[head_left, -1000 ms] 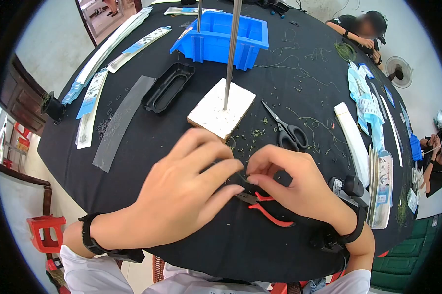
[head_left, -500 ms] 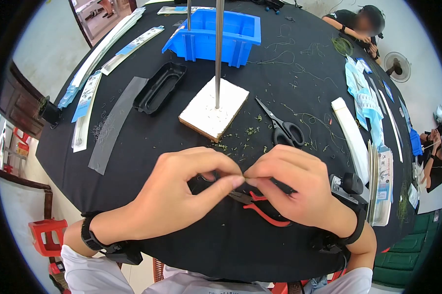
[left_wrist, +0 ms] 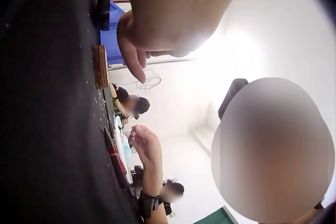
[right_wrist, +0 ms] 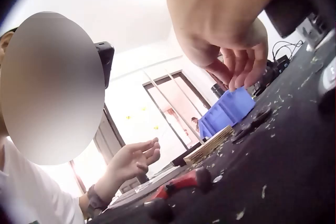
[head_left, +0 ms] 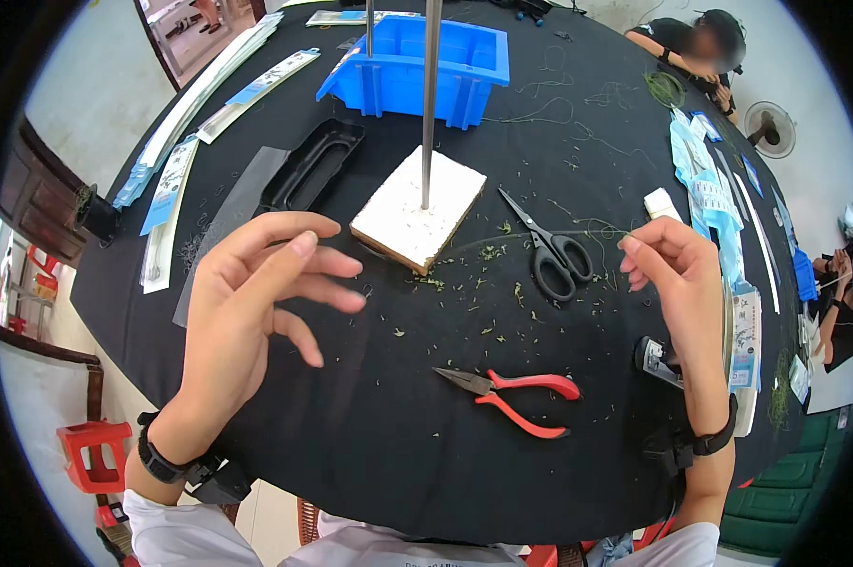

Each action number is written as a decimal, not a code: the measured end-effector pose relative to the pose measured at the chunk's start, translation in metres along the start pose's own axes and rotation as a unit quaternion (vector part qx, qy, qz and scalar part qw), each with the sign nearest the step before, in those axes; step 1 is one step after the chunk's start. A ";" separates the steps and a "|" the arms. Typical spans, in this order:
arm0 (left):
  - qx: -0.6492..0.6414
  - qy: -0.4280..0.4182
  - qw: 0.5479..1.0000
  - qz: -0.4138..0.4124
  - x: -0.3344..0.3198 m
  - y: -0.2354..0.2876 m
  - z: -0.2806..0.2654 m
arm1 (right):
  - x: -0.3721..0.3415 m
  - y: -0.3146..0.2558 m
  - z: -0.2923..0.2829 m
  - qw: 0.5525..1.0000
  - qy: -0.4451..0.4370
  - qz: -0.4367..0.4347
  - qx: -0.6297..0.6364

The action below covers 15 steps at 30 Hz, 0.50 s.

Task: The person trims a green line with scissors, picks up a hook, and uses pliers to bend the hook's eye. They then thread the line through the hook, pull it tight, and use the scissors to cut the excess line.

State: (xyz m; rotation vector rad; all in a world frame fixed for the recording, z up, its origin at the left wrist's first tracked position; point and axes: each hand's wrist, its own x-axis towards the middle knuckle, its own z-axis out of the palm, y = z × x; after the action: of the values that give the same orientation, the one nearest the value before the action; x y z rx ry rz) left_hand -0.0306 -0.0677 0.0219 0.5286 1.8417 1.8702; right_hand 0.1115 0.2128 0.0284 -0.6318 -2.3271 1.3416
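Observation:
My left hand (head_left: 247,302) is raised at the left of the table, its thumb close to the index finger and the other fingers spread. I cannot tell whether it pinches anything. At the right, my right hand (head_left: 681,274) pinches a thin green thread (head_left: 577,233) between thumb and index finger. This line runs left above the scissors toward the white-topped block. Red-handled pliers (head_left: 521,392) lie on the cloth between the hands. Black scissors (head_left: 559,265) are left of my right hand, and a small hook (head_left: 368,288) shows near my left fingers.
A white-topped block (head_left: 407,208) with an upright metal rod (head_left: 430,104) stands mid-table. Behind it is a blue bin (head_left: 412,80), with a black tray (head_left: 318,165) to the left. Green scraps (head_left: 492,252) litter the black cloth. Packets (head_left: 745,331) lie at the right.
My hands were together over the pliers, fingertips meeting. They have parted, the left going up and left, the right up and right, leaving the pliers in full sight.

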 end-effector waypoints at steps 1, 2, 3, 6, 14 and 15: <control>0.006 0.003 1.000 -0.016 -0.001 0.002 -0.004 | -0.001 -0.003 -0.001 1.000 0.009 0.002 -0.012; 0.030 -0.005 0.999 -0.044 -0.001 0.005 -0.009 | -0.002 -0.005 -0.001 1.000 0.018 0.003 -0.023; 0.115 0.005 0.993 -0.017 -0.002 0.006 -0.012 | -0.003 -0.007 -0.001 1.000 0.011 -0.006 -0.022; 0.413 0.062 0.906 0.064 -0.011 0.014 -0.013 | -0.010 -0.016 0.003 0.998 -0.010 -0.057 -0.031; 0.105 -0.282 0.944 0.137 -0.012 0.013 0.040 | -0.039 -0.057 0.042 0.923 -0.135 -0.350 -0.088; 0.094 -0.356 0.926 0.091 -0.006 0.014 0.041 | -0.038 -0.059 0.043 0.922 -0.123 -0.355 -0.091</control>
State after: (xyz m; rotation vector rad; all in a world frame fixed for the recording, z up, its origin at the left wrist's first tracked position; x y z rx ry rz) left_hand -0.0030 -0.0370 0.0369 1.2874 1.4973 1.3315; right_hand 0.1090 0.1354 0.0558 0.3526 -2.5139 0.8993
